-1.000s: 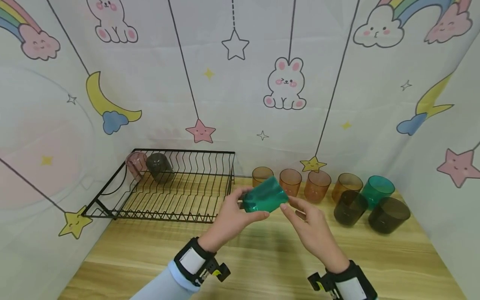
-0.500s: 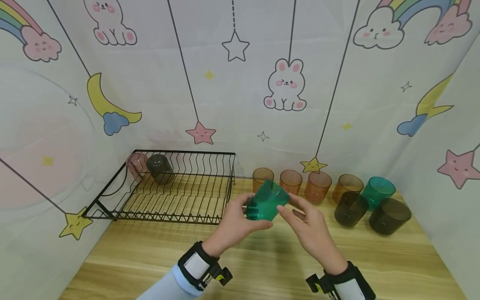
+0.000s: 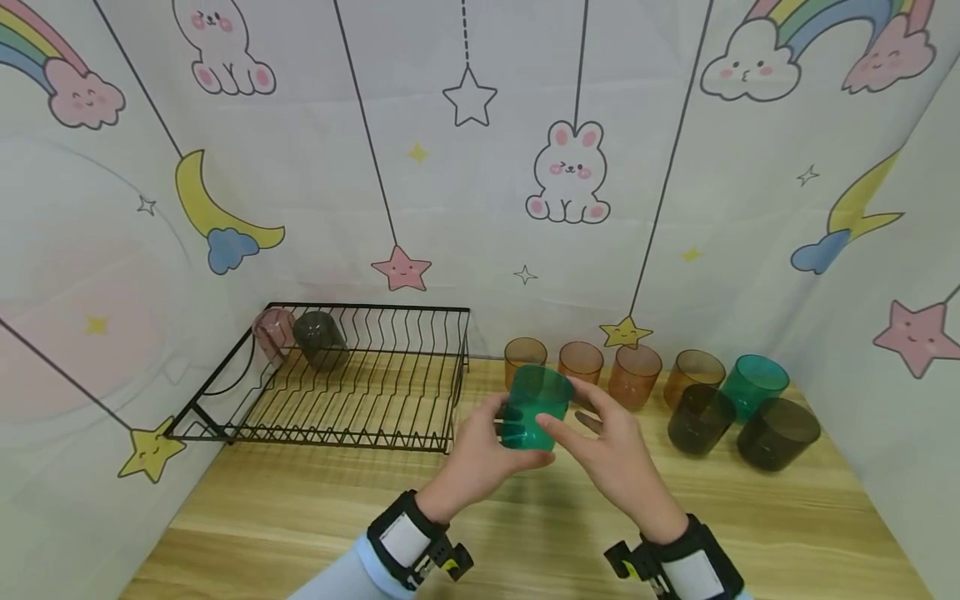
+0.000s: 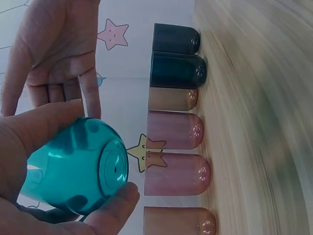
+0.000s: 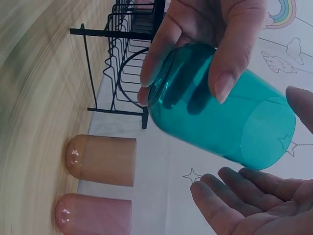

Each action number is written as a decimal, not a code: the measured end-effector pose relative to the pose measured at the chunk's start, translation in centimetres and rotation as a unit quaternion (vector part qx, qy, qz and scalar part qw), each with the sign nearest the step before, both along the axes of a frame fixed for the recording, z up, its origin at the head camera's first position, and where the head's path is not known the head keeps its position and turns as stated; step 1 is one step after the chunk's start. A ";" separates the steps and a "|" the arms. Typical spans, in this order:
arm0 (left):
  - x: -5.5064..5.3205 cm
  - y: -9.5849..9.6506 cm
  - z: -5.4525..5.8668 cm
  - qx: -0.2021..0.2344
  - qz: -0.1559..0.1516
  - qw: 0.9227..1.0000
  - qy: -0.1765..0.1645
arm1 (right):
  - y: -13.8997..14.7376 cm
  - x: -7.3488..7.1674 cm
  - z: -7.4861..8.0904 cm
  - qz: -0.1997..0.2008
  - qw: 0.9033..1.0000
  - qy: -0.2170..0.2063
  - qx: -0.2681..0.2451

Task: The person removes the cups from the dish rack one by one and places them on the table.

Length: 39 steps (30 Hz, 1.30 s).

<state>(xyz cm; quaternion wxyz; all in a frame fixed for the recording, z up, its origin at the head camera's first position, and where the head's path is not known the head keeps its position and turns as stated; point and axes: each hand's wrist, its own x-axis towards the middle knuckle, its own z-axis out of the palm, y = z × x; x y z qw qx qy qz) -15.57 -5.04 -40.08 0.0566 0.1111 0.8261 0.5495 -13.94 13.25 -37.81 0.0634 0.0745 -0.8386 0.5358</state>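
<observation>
A translucent teal cup (image 3: 542, 398) hangs in the air over the table, rim up and slightly tilted. My left hand (image 3: 477, 450) grips its lower part, fingers behind and thumb toward me; in the left wrist view its thumb and fingers sit close to the round base of the cup (image 4: 73, 164). On the other side my right hand (image 3: 611, 442) is beside the rim, thumb in front and fingers loosely extended. In the right wrist view those right-hand fingers (image 5: 264, 196) look relaxed around the rim; whether they touch it is unclear.
A black wire dish rack (image 3: 352, 433) stands at left, bearing a pink cup (image 3: 274, 335) and a grey cup (image 3: 320, 340). Right of it, amber and pink cups line the back. Another teal cup (image 3: 756, 387) and two dark cups, including one dark cup (image 3: 778, 433), are grouped at right.
The teal cup has turned from lying tilted sideways to nearly upright and come down slightly. Both hands have moved with it; the right thumb has shifted left across its front.
</observation>
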 end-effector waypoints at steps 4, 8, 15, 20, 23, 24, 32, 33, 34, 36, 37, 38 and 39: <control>0.2 0.3 0.0 0.004 0.009 1.000 0.000 | -0.4 -0.1 0.2 0.000 1.000 0.001 -0.002; 0.3 0.5 -0.1 0.005 0.008 1.000 0.017 | -0.8 -0.2 0.4 0.002 1.000 -0.002 -0.001; 0.3 0.5 -0.4 0.008 -0.006 0.999 0.047 | -0.9 -0.2 0.6 0.007 1.000 -0.007 -0.001; 0.3 0.5 -0.7 0.001 -0.018 0.998 0.061 | -0.8 -0.1 0.6 0.006 1.000 -0.009 0.005; 0.3 0.5 -0.7 -0.005 -0.020 0.998 0.063 | -0.8 -0.1 0.5 0.001 1.000 -0.011 0.006; 0.3 0.5 -0.7 -0.008 -0.020 0.998 0.063 | -0.7 -0.1 0.5 0.000 1.000 -0.012 0.006; 0.3 0.3 -0.3 -0.023 -0.032 0.998 0.057 | -0.5 -0.1 0.5 -0.006 1.000 -0.011 0.013; 0.3 0.3 -0.3 -0.024 -0.035 0.997 0.058 | -0.4 -0.1 0.5 -0.007 1.000 -0.010 0.017; 0.3 0.2 -0.3 -0.023 -0.039 0.997 0.056 | -0.3 -0.1 0.5 -0.007 1.000 -0.009 0.018; 0.2 0.2 -0.3 -0.021 -0.046 0.997 0.051 | 0.0 -0.1 0.5 -0.011 1.000 -0.005 0.021; 0.2 0.1 -0.4 -0.022 -0.048 0.997 0.047 | 0.1 -0.1 0.4 -0.014 1.000 -0.004 0.022; 0.2 0.1 -0.4 -0.021 -0.049 0.998 0.042 | 0.3 -0.2 0.3 -0.018 1.000 -0.001 0.024; 0.1 0.0 -0.5 -0.022 -0.047 0.998 0.036 | 0.5 -0.3 0.2 -0.022 0.999 0.000 0.023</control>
